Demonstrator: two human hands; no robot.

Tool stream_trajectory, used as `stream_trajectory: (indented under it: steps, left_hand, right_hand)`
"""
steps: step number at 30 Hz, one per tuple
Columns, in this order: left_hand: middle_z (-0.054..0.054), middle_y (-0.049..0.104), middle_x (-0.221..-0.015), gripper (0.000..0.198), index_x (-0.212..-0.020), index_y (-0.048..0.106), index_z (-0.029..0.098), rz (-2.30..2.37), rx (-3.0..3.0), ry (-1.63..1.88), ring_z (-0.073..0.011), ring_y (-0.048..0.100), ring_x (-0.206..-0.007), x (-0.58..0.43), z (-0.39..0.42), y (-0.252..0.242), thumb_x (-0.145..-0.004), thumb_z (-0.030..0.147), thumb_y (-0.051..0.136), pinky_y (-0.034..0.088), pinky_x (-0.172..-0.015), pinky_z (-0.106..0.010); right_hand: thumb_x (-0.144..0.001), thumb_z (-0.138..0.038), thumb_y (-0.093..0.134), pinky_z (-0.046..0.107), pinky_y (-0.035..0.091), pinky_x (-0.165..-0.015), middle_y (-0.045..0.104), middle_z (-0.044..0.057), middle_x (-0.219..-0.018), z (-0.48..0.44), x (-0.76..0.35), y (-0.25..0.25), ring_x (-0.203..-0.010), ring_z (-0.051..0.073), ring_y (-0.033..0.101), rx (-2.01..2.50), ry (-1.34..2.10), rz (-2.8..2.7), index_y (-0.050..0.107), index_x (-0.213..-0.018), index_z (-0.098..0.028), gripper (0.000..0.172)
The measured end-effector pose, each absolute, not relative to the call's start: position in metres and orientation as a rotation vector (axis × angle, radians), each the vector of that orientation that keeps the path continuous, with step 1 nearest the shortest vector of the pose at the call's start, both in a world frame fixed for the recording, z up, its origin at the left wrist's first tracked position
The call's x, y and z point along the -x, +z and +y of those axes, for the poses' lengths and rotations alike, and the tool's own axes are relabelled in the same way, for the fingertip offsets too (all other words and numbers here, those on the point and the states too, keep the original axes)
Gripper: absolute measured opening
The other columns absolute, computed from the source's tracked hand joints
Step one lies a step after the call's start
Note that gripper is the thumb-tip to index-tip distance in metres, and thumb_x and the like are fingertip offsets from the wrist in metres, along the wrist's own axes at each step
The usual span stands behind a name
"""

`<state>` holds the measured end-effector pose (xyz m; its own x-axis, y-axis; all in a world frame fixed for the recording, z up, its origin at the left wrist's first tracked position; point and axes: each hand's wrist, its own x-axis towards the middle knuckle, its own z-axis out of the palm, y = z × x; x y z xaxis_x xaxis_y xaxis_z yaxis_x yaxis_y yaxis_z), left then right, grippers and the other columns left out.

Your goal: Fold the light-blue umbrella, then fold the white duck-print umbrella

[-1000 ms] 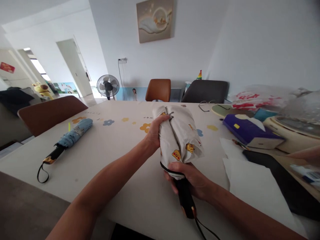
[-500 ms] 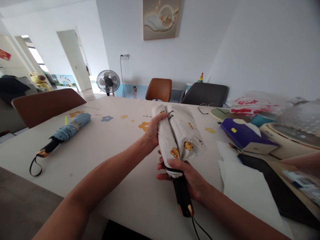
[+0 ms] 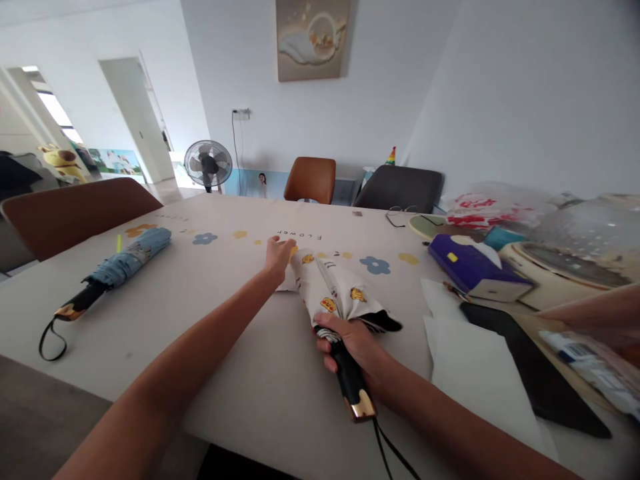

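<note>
A white folding umbrella (image 3: 327, 283) with yellow duck prints lies loosely furled, slanting over the table. My right hand (image 3: 353, 337) is closed around the base of its canopy, just above the black handle (image 3: 350, 377) with a gold end and a dangling black strap. Loose fabric with a dark underside flares out to the right. Beside the canopy's far left edge, my left hand (image 3: 281, 257) has its fingers apart; part of the fabric lies just below it. A blue folded umbrella (image 3: 133, 257) with a black handle rests at the left.
The white table (image 3: 225, 313) has printed flowers. At right are a purple tissue box (image 3: 477, 267), white paper (image 3: 480, 360), a black flat item (image 3: 535, 380), glasses (image 3: 403, 217) and a lidded container (image 3: 555, 273). Another person's arm (image 3: 595, 310) reaches in there.
My left hand has come off the middle of the white canopy, moving left and away from me. The canopy has loosened and spread, showing its dark underside. My right hand keeps its grip.
</note>
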<state>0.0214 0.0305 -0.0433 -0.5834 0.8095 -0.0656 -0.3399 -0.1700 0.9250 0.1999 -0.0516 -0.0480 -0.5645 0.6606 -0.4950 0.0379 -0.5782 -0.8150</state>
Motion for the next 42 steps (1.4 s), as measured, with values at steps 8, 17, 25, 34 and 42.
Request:
stream_trajectory:
  steps: [8, 17, 25, 34, 42]
  left_hand:
    - [-0.008, 0.061, -0.097, 0.019, -0.081, 0.061, 0.019, 1.621, -1.440, 1.572, -0.0234, 0.053, -0.100, -0.047, 0.016, -0.030, -0.062, 0.016, 0.059, 0.034, -0.092, -0.037]
    - [-0.010, 0.060, -0.092, 0.035, -0.088, 0.055, 0.014, 1.596, -0.892, 1.422, -0.0217, 0.059, -0.083, -0.053, -0.021, -0.030, -0.062, 0.033, 0.070, 0.048, -0.073, -0.035]
    - [-0.010, 0.068, -0.079, 0.032, -0.090, 0.062, 0.009, 0.998, -0.429, 1.439, -0.0206, 0.064, -0.068, -0.085, -0.027, -0.047, -0.060, 0.015, 0.071, 0.054, -0.070, -0.035]
    - [-0.008, 0.065, -0.065, 0.021, -0.085, 0.060, 0.008, 0.903, -0.452, 1.334, -0.0174, 0.061, -0.057, -0.071, -0.031, -0.049, -0.068, 0.021, 0.063, 0.052, -0.060, -0.030]
    - [-0.011, 0.066, -0.074, 0.026, -0.089, 0.059, 0.009, 0.840, -0.505, 1.313, -0.0202, 0.063, -0.069, -0.077, -0.035, -0.052, -0.068, 0.024, 0.063, 0.051, -0.068, -0.032]
  right_hand:
    - [-0.076, -0.035, 0.058, 0.019, 0.038, -0.029, 0.048, -0.003, -0.046, -0.051, -0.198, -0.052, -0.031, 0.007, 0.042, 1.190, 2.152, -1.210, 0.052, -0.070, -0.014, 0.023]
    - [-0.074, -0.033, 0.058, 0.021, 0.037, -0.027, 0.047, -0.003, -0.047, -0.048, -0.203, -0.045, -0.030, 0.009, 0.044, 1.365, 1.656, -1.535, 0.050, -0.066, -0.015, 0.022]
    - [-0.072, -0.032, 0.064, 0.023, 0.043, -0.028, 0.053, 0.000, -0.056, -0.048, -0.205, -0.046, -0.042, 0.014, 0.052, 1.191, 1.637, -1.642, 0.056, -0.085, -0.014, 0.023]
    - [-0.077, -0.031, 0.063, 0.041, 0.056, -0.073, 0.062, 0.008, -0.074, -0.056, -0.203, -0.043, -0.071, 0.020, 0.063, 0.933, 2.294, -1.035, 0.060, -0.094, -0.008, 0.029]
    - [-0.078, -0.023, 0.055, 0.020, 0.044, -0.035, 0.054, 0.000, -0.056, -0.058, -0.198, -0.050, -0.039, 0.008, 0.048, 1.023, 2.273, -1.046, 0.056, -0.074, -0.011, 0.012]
